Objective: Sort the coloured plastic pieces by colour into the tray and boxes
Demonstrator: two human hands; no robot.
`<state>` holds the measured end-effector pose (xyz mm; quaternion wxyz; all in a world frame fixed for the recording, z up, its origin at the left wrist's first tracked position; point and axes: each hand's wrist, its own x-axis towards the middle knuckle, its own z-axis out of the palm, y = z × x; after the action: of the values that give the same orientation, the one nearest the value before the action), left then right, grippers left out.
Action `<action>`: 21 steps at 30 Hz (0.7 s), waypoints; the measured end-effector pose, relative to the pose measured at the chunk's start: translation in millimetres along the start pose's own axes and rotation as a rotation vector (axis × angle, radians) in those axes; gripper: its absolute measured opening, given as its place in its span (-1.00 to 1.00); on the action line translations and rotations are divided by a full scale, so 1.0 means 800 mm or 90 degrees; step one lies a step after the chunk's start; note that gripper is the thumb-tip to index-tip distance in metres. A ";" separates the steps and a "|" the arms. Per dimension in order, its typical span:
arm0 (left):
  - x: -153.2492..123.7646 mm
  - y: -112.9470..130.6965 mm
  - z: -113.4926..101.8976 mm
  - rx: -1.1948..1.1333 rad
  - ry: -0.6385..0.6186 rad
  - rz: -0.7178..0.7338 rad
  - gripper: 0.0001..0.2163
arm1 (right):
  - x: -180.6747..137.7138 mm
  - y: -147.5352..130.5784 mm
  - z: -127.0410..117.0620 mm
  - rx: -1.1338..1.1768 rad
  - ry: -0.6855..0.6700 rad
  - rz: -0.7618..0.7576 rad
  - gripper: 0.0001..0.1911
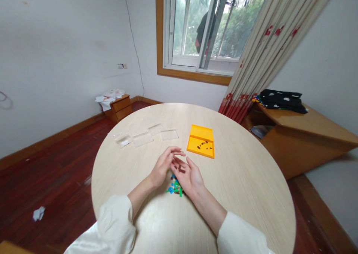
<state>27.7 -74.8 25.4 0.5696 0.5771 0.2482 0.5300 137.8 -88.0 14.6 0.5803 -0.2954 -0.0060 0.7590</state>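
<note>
My right hand (191,176) is turned palm up and cupped, with several small dark brown toy bricks (181,170) lying on the palm and fingers. Close over its fingertips is my left hand (163,165), its fingers stretched out and apart; I see nothing held in it. Below both hands, a small pile of green, blue, brown and pale toy bricks (176,188) lies on the table, partly hidden by my right hand. Ahead and to the right, an open yellow case (201,130) holds several loose brown bricks (205,145) in its near half.
Several clear plastic trays (142,139) lie on the far left part of the round wooden table (240,179). Beyond the table are a small drawer cabinet (121,107) and a tilted wooden cabinet (291,142) with folded black cloth (282,100) on top.
</note>
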 end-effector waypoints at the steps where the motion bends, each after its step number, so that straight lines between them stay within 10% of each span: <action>1: 0.001 0.000 -0.002 0.014 0.016 0.015 -0.59 | -0.001 0.000 0.002 -0.006 0.011 0.004 -0.68; 8: 0.016 -0.005 -0.027 0.174 0.217 -0.009 -0.83 | 0.008 -0.059 0.005 -0.051 0.044 -0.143 -0.61; 13: 0.022 -0.014 -0.037 0.161 0.201 -0.073 -0.89 | 0.042 -0.118 -0.016 -0.148 0.005 -0.372 -0.66; 21: 0.017 -0.017 -0.035 0.176 0.190 -0.068 -0.89 | 0.073 -0.126 -0.041 -0.292 -0.055 -0.459 -0.60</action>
<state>11.5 -48.3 11.2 0.4693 0.5506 0.4306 0.5396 232.4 -14.7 -3.0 0.7269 -0.3638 -0.3019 0.4981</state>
